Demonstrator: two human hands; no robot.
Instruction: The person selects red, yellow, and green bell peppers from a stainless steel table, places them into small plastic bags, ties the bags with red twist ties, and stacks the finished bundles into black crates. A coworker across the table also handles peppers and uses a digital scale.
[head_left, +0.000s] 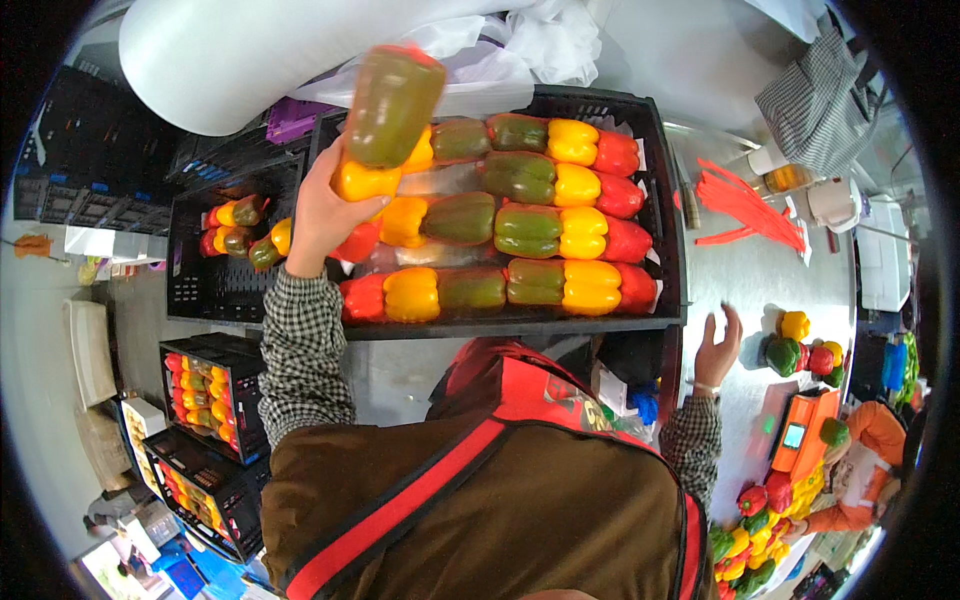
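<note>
My left hand (319, 206) grips a pack of bell peppers (396, 109), raised above the left part of a black plastic crate (510, 330). The pack's green pepper points up, with a yellow one by my fingers; its lower end is hidden or merges with peppers behind. Inside the crate lie rows of red, yellow and green pepper packs (574, 223), end to end. My right hand (718, 349) is empty, fingers apart, above or on the metal table (697, 277) right of the crate. Loose peppers (784, 356) sit beyond it.
Left of the crate stands another black crate (217, 289) with a few packs. Red net strips (742, 202) lie on the table. An orange scale (802, 427) stands at right, near a co-worker in orange sleeves (870, 465) and piled peppers (757, 540). Filled crates (210, 397) stand lower left.
</note>
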